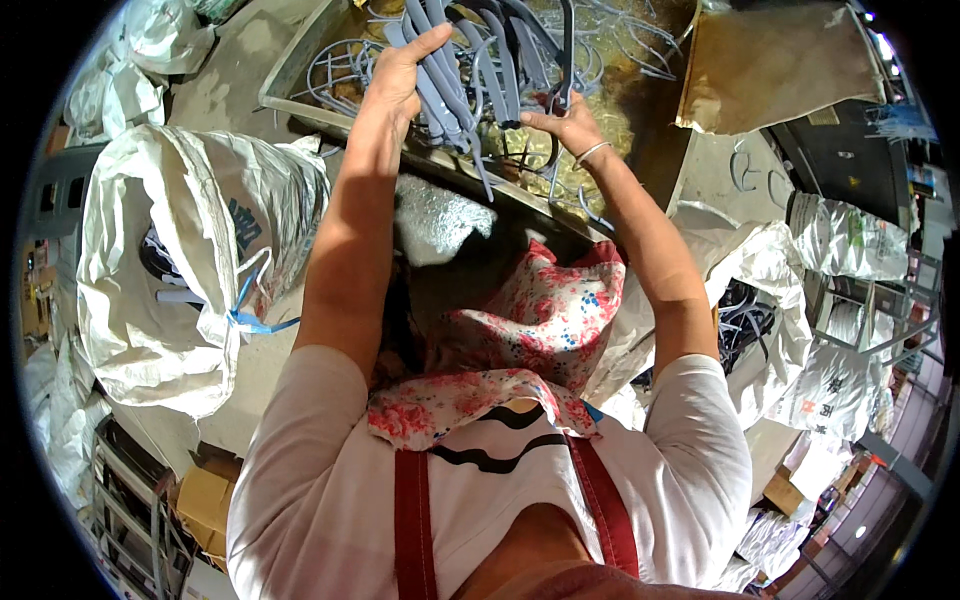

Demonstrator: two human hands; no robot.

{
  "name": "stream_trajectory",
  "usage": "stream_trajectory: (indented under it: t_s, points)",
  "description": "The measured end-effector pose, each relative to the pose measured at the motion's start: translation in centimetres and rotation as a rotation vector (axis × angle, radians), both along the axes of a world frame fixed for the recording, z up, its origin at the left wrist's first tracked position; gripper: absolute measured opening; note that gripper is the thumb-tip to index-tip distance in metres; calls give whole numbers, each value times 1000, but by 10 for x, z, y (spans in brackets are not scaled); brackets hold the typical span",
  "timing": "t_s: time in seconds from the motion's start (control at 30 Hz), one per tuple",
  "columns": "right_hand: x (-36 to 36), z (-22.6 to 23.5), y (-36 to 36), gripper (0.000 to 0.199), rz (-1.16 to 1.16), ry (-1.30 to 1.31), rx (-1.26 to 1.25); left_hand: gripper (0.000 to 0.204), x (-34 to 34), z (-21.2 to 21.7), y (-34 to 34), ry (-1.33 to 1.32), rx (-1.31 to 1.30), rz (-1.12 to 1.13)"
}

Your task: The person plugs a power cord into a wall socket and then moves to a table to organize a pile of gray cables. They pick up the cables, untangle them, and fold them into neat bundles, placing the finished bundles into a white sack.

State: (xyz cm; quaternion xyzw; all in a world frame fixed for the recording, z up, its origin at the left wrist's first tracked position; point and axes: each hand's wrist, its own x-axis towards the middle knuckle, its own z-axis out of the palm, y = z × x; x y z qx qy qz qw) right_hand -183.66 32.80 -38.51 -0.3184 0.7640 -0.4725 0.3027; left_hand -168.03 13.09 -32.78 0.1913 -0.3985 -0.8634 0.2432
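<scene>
At the top of the view, my left hand (402, 78) is closed around a bundle of curved grey plastic strips (450, 85), its thumb lying along the outer one. My right hand (568, 126) has its fingers closed on the right side of the bunch, by a darker grey strip (568, 50); its fingertips are partly hidden. The strips stand out over the front edge of a shallow metal tray (300, 118). Inside the tray, more thin, bent grey pieces (345, 75) lie tangled on a wet-looking yellowish bottom.
A large white woven sack (150, 290) stands open at my left, with some grey pieces inside. Another open sack (770, 270) at right holds dark strips. A brown sheet (780, 65) covers the tray's right end. A cardboard box (208, 505) sits at lower left.
</scene>
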Motion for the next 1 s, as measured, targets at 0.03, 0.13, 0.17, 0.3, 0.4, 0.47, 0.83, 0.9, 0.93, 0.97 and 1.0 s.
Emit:
stream_trajectory:
  t_s: [0.03, 0.13, 0.17, 0.3, 0.4, 0.47, 0.83, 0.9, 0.93, 0.97, 1.0]
  points:
    - [-3, -6, 1, 78, 13, 24, 99, 27, -1, -3, -2, -7, 9, 1]
    - [0, 6, -2, 42, 146, 389, 413, 24, 0, -13, -13, 1, 48, 19]
    - [0, 13, 2, 34, 244, 709, 533, 24, 1, -15, -18, 0, 92, 19]
    - [-30, 24, 34, 26, 671, 1400, 283, 23, 2, -32, -39, 58, 192, 51]
    - [11, 69, 9, 39, 248, 814, 415, 24, 7, -34, -38, 26, 216, 120]
    - [34, 90, -11, 52, 375, 607, -16, 26, -4, -37, -30, 28, 202, 104]
    - [44, 72, -27, 24, 588, 1018, 526, 32, 6, -7, -25, 132, 12, 416]
    - [45, 75, -43, 17, 385, 964, 446, 30, -3, -12, -18, 186, 108, 354]
    - [49, 74, -58, 17, 291, 934, 395, 29, -5, -12, -14, 159, 100, 331]
    - [50, 70, -74, 18, 279, 940, 440, 29, -7, -11, -8, 131, 90, 307]
    - [49, 64, -88, 18, 260, 946, 488, 28, -10, -8, -2, 106, 79, 276]
